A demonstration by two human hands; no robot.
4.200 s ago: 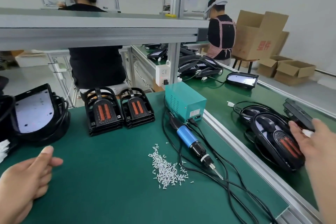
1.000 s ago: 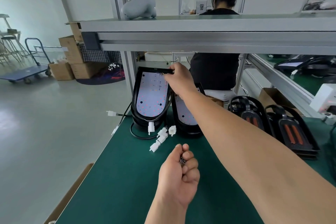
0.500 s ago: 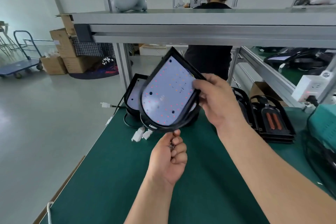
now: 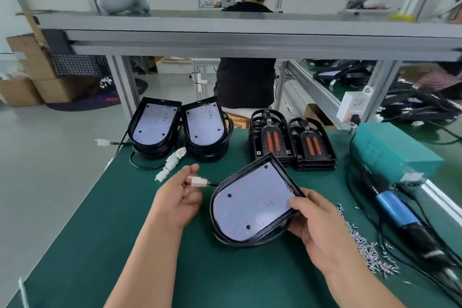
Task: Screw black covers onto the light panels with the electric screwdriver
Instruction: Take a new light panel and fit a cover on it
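A black-framed light panel (image 4: pixel 252 202) with a white LED board sits tilted just above the green mat (image 4: pixel 125 245). My right hand (image 4: pixel 322 227) grips its right edge, thumb on the board. My left hand (image 4: pixel 180 197) pinches the panel's white cable connector (image 4: pixel 198 181) at the panel's upper left. Two stacks of black covers (image 4: pixel 291 144) with orange strips stand behind the panel. The blue electric screwdriver (image 4: pixel 397 210) lies on the mat to the right, beside a heap of small screws (image 4: pixel 367 250).
Two more stacks of light panels (image 4: pixel 177 127) with loose white plugs stand at the back left. A teal power box (image 4: pixel 390 150) sits at the right with black cables trailing forward. A grey shelf (image 4: pixel 250 30) spans overhead; a person sits behind it.
The panel has come down from in front of my face to just above the mat. My left hand, curled below it before, now pinches the white connector. My view has swung to the right.
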